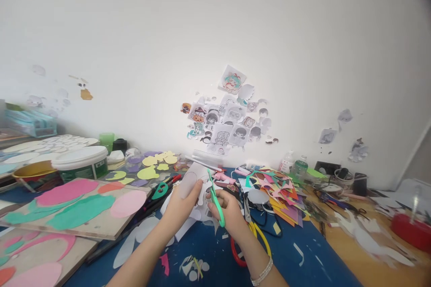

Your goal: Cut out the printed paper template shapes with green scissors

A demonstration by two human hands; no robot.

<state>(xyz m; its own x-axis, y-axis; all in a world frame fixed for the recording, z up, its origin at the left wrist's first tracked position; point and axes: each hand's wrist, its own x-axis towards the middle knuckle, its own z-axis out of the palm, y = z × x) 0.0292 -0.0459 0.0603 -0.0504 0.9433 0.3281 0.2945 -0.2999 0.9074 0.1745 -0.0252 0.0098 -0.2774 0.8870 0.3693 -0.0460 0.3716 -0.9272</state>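
Note:
Near the middle of the view, my left hand (185, 199) pinches a piece of white paper (188, 184) with a rounded outline. My right hand (227, 208) is closed around green-handled scissors (218, 208), which point up and away from me beside the paper. The blades stand close to the paper; whether they touch it I cannot tell. White paper scraps (185, 231) lie beneath both hands. Under my right forearm rests a pair of scissors with red and yellow handles (257, 233), partly hidden by the arm.
Coloured paper scraps (283, 193) are heaped at right. Boards (111, 228) with pink and green cutouts lie at left, before a white-lidded tub (81, 157). Paper drawings (232, 114) hang on the wall. A red-based object (412, 231) stands far right.

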